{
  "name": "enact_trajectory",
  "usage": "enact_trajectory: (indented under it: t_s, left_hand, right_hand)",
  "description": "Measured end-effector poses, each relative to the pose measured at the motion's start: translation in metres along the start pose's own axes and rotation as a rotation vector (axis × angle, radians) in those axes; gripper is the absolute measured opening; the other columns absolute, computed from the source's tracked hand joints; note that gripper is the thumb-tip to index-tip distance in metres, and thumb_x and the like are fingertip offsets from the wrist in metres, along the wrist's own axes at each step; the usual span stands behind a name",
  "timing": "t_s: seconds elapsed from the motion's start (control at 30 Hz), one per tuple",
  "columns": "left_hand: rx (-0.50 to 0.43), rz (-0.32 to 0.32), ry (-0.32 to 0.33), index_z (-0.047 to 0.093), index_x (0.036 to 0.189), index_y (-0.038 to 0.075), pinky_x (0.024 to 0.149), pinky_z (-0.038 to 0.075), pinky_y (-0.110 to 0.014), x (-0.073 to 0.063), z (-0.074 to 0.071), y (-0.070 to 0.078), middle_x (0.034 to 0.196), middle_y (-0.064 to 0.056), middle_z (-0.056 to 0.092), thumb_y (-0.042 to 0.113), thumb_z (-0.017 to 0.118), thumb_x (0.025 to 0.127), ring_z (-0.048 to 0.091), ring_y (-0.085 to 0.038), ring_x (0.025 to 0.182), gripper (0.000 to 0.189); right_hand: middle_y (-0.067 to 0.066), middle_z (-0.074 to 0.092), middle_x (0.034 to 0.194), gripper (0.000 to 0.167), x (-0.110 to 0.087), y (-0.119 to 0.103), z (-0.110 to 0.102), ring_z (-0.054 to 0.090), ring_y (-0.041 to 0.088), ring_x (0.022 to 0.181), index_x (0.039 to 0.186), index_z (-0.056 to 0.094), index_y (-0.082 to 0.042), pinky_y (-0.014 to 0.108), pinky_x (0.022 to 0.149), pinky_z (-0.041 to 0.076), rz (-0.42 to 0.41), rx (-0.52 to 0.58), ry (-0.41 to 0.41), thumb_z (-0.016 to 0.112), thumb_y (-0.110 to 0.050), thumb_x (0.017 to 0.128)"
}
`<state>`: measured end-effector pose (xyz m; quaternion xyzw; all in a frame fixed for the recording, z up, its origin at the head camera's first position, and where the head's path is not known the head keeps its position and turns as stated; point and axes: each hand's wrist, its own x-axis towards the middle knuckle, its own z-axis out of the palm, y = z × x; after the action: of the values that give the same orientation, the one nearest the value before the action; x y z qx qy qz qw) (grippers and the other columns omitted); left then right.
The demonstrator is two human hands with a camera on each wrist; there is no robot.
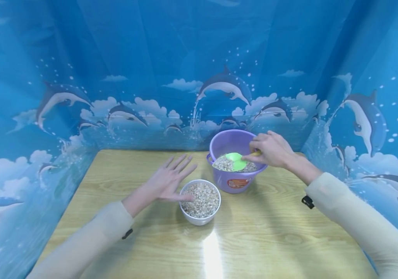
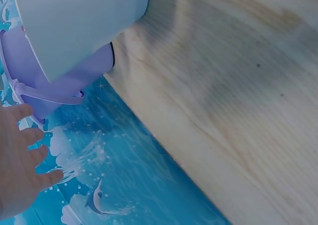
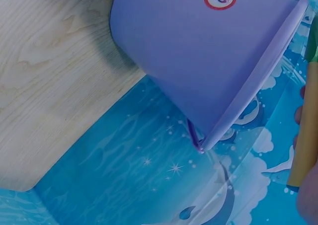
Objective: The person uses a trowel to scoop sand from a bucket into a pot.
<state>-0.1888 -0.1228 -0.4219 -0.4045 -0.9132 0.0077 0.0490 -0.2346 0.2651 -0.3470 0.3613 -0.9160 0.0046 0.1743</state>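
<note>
My right hand [image 1: 270, 149] grips the yellow handle [image 3: 304, 130] of a toy shovel with a green blade [image 1: 235, 162]. The blade lies inside the purple bucket [image 1: 232, 181], by the pale gravel-like bits [image 1: 222, 164] in it. To the left and nearer, a white bowl [image 1: 199, 221] stands on the table, filled with the same kind of bits [image 1: 203, 199]. Beside that bowl my left hand [image 1: 169, 182] is spread with straight fingers, its thumb over the bowl's left rim. It holds nothing. In the left wrist view the bowl [image 2: 84, 21] partly covers the bucket [image 2: 44, 81].
The wooden table [image 1: 143, 240] carries the bowl and bucket, the bucket towards the back. A blue dolphin-print curtain [image 1: 171, 50] encloses the back and both sides. The bucket's purple carrying handle [image 2: 49, 97] hangs down along its side.
</note>
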Motion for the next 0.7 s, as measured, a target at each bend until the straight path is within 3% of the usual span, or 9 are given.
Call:
enact_trajectory:
  t_s: [0.1,0.2,0.43,0.7]
  left_hand:
    - [0.004,0.005,0.005,0.024,0.169,0.013,0.131,0.023,-0.064,-0.007,0.003,0.002,0.175,-0.019,0.018,0.087,0.05,0.089,0.022,-0.041,0.163,0.111]
    - [-0.004,0.007,0.011,0.027,0.168,0.013,0.13,0.024,-0.065,-0.013,0.005,0.005,0.174,-0.02,0.019,0.082,0.061,0.086,0.023,-0.042,0.163,0.112]
    - [-0.011,0.023,0.03,0.03,0.167,0.012,0.13,0.028,-0.065,-0.024,0.014,0.008,0.174,-0.021,0.021,0.09,0.052,0.085,0.027,-0.042,0.162,0.115]
    - [-0.022,0.001,-0.005,0.024,0.169,0.014,0.132,0.023,-0.062,-0.031,0.025,0.008,0.176,-0.018,0.015,0.092,0.049,0.085,0.023,-0.04,0.163,0.117]
  right_hand:
    - [-0.006,0.07,0.075,0.038,0.0,-0.004,0.0,0.059,0.011,0.069,0.079,0.075,-0.02,0.035,0.069,0.05,-0.032,-0.008,0.021,0.085,-0.057,0.082]
    - [-0.007,0.068,0.073,0.038,0.0,-0.009,0.0,0.057,0.01,0.067,0.078,0.075,-0.02,0.03,0.065,0.045,-0.07,-0.012,0.049,0.085,-0.056,0.081]
    - [-0.008,0.067,0.07,0.039,0.001,-0.022,0.003,0.055,0.009,0.066,0.075,0.074,-0.02,0.023,0.061,0.032,-0.179,-0.027,0.127,0.086,-0.058,0.078]
    - [-0.008,0.068,0.072,0.038,0.003,-0.037,0.008,0.059,0.013,0.071,0.074,0.073,-0.022,0.033,0.071,0.054,-0.227,-0.027,0.146,0.084,-0.058,0.08]
